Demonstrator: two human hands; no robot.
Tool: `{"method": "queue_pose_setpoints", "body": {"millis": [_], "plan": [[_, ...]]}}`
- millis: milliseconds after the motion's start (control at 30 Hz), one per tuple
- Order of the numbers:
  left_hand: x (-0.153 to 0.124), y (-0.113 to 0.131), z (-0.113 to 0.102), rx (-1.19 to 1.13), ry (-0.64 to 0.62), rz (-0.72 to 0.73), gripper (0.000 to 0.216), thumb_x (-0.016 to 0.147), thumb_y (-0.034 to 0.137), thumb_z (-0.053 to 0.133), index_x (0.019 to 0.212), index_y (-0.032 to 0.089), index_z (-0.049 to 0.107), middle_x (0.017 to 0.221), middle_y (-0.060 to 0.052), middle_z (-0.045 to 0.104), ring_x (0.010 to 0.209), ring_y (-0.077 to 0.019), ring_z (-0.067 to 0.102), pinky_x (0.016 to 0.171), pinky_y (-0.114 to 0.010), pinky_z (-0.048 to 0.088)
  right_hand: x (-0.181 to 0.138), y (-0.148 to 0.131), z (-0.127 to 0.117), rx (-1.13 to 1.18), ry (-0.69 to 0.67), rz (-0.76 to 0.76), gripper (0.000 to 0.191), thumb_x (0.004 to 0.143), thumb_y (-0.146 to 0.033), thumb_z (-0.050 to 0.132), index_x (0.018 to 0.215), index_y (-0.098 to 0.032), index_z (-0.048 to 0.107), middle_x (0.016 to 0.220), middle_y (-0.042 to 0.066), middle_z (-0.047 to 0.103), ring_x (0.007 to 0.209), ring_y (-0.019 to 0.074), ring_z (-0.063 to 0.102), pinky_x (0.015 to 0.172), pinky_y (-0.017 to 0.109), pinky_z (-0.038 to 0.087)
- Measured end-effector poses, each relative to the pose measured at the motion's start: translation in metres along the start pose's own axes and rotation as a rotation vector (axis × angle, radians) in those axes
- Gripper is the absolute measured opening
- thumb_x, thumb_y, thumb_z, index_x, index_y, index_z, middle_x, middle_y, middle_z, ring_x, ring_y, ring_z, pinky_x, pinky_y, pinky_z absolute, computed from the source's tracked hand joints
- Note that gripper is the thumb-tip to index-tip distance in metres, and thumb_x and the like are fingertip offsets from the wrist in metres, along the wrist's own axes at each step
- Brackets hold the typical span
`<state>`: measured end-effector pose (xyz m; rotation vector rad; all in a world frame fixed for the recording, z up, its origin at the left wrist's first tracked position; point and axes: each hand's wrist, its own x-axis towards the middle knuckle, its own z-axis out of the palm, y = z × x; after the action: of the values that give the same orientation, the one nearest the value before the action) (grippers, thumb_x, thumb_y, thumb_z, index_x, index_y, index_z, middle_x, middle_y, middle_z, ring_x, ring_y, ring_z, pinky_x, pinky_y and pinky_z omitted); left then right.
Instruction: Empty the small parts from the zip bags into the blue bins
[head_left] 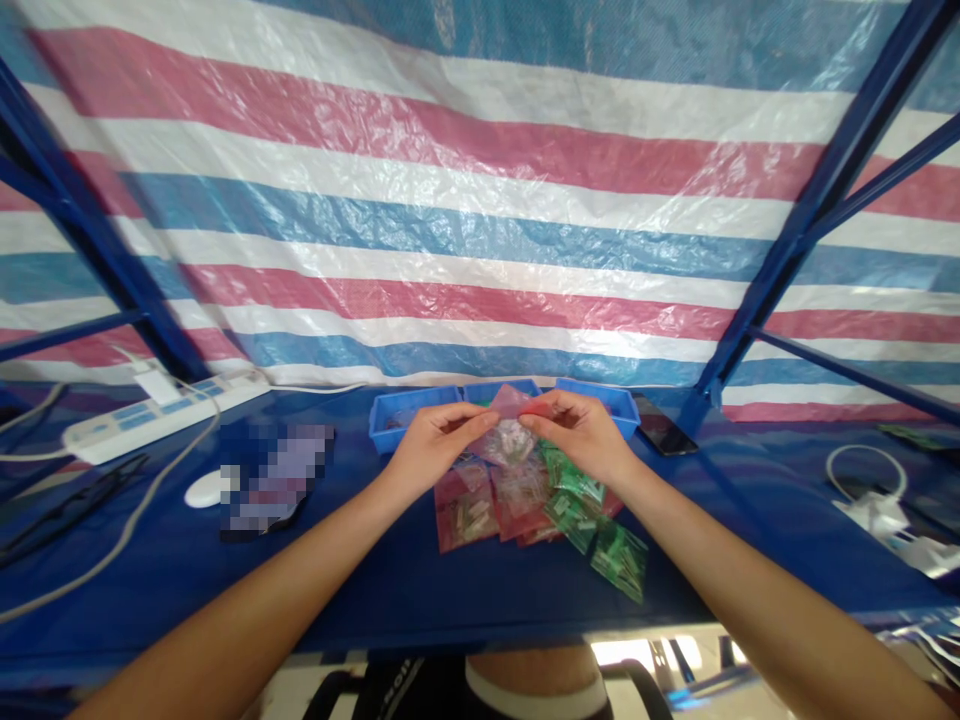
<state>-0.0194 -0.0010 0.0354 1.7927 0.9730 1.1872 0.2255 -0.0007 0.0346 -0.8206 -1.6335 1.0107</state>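
Note:
Between my two hands a small clear plastic bag point(512, 440) with a pinkish top is held up, with pale small pieces inside. My left hand point(448, 432) pinches its left upper edge with thumb and fingers. On the other side my right hand point(576, 428) pinches the right upper edge. Just below lie several red-tinted bags point(466, 508) of small parts, which I cannot make out clearly. Green bags point(621, 560) with thin pieces in them spread to the right, partly under my right hand. Behind the hands stand three blue bins, among them the left bin point(390, 420).
A white power strip point(161, 415) with a plug and cable lies at the left, near a white mouse point(210, 488) and a blurred-out object point(281, 480). A dark phone point(664, 425) rests right of the bins. A white charger with cable point(877, 510) sits far right on the blue table point(420, 605).

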Motion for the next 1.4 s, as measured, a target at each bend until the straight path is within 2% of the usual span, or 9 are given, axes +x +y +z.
{"method": "queue_pose_setpoints", "body": {"millis": [67, 200, 367, 567, 667, 900, 1100, 1267, 1400], "plan": [[-0.002, -0.002, 0.003, -0.008, 0.002, -0.012, 0.039, 0.089, 0.054, 0.081, 0.104, 0.018, 0.084, 0.104, -0.007, 0.083, 0.091, -0.0235, 0.075, 0.084, -0.033, 0.058, 0.002, 0.004, -0.002, -0.043, 0.03, -0.01, 0.037, 0.084, -0.058, 0.085, 0.094, -0.023, 0.078, 0.092, 0.004, 0.079, 0.084, 0.022, 0.07, 0.081, 0.036, 0.057], [-0.004, -0.004, 0.009, 0.02, -0.019, -0.007, 0.04, 0.088, 0.053, 0.082, 0.107, 0.018, 0.083, 0.106, -0.008, 0.083, 0.092, -0.0234, 0.075, 0.085, -0.033, 0.058, 0.004, 0.011, -0.005, -0.064, -0.044, 0.015, 0.038, 0.084, -0.055, 0.086, 0.102, -0.023, 0.08, 0.101, 0.006, 0.081, 0.088, 0.0221, 0.073, 0.084, 0.037, 0.057], [-0.002, -0.011, 0.008, -0.031, -0.024, -0.034, 0.041, 0.091, 0.055, 0.078, 0.107, 0.017, 0.079, 0.106, -0.007, 0.083, 0.094, -0.022, 0.075, 0.089, -0.033, 0.058, 0.006, 0.016, -0.009, 0.036, -0.049, 0.042, 0.04, 0.081, -0.05, 0.09, 0.108, -0.023, 0.077, 0.1, 0.005, 0.08, 0.087, 0.0202, 0.073, 0.083, 0.034, 0.057], [-0.003, -0.015, 0.009, -0.118, -0.049, -0.063, 0.048, 0.084, 0.055, 0.085, 0.112, 0.017, 0.076, 0.113, -0.01, 0.082, 0.099, -0.0237, 0.077, 0.092, -0.036, 0.059, 0.006, 0.014, -0.01, 0.002, -0.061, 0.061, 0.035, 0.081, -0.051, 0.089, 0.095, -0.021, 0.078, 0.093, 0.004, 0.079, 0.081, 0.0192, 0.072, 0.079, 0.034, 0.056], [-0.004, -0.011, 0.01, -0.062, -0.058, -0.059, 0.046, 0.083, 0.055, 0.086, 0.104, 0.016, 0.077, 0.103, -0.009, 0.082, 0.089, -0.0226, 0.076, 0.087, -0.036, 0.059, 0.006, 0.012, -0.01, -0.001, -0.016, 0.024, 0.036, 0.081, -0.053, 0.088, 0.097, -0.022, 0.078, 0.091, 0.003, 0.079, 0.079, 0.0189, 0.071, 0.078, 0.034, 0.057], [-0.003, -0.015, 0.01, -0.028, -0.006, -0.037, 0.043, 0.088, 0.055, 0.081, 0.107, 0.017, 0.075, 0.104, -0.008, 0.081, 0.093, -0.0224, 0.074, 0.086, -0.034, 0.059, 0.006, 0.016, -0.007, 0.086, -0.138, 0.089, 0.044, 0.073, -0.055, 0.093, 0.096, -0.022, 0.074, 0.097, 0.003, 0.08, 0.084, 0.0201, 0.073, 0.08, 0.034, 0.059], [-0.008, -0.012, 0.015, 0.192, 0.153, 0.152, 0.041, 0.092, 0.048, 0.079, 0.121, 0.02, 0.072, 0.121, -0.011, 0.072, 0.102, -0.0231, 0.07, 0.08, -0.032, 0.059, 0.009, 0.024, -0.006, 0.021, 0.056, 0.02, 0.045, 0.077, -0.06, 0.089, 0.09, -0.023, 0.067, 0.086, 0.002, 0.075, 0.077, 0.0191, 0.068, 0.074, 0.033, 0.057], [-0.02, 0.006, 0.023, 0.276, -0.065, 0.265, 0.047, 0.093, 0.047, 0.08, 0.132, 0.023, 0.073, 0.133, -0.012, 0.069, 0.105, -0.0241, 0.07, 0.091, -0.037, 0.06, 0.002, 0.014, 0.002, 0.042, 0.014, 0.003, 0.043, 0.08, -0.06, 0.088, 0.093, -0.026, 0.065, 0.086, 0.001, 0.075, 0.077, 0.0202, 0.07, 0.078, 0.037, 0.06], [-0.021, 0.005, 0.025, 0.258, -0.045, 0.226, 0.039, 0.098, 0.048, 0.073, 0.127, 0.021, 0.074, 0.125, -0.011, 0.072, 0.109, -0.026, 0.07, 0.091, -0.036, 0.059, -0.004, 0.0, 0.01, 0.144, -0.124, 0.037, 0.048, 0.083, -0.064, 0.084, 0.107, -0.025, 0.071, 0.102, 0.005, 0.079, 0.093, 0.0241, 0.076, 0.088, 0.041, 0.064]]}}
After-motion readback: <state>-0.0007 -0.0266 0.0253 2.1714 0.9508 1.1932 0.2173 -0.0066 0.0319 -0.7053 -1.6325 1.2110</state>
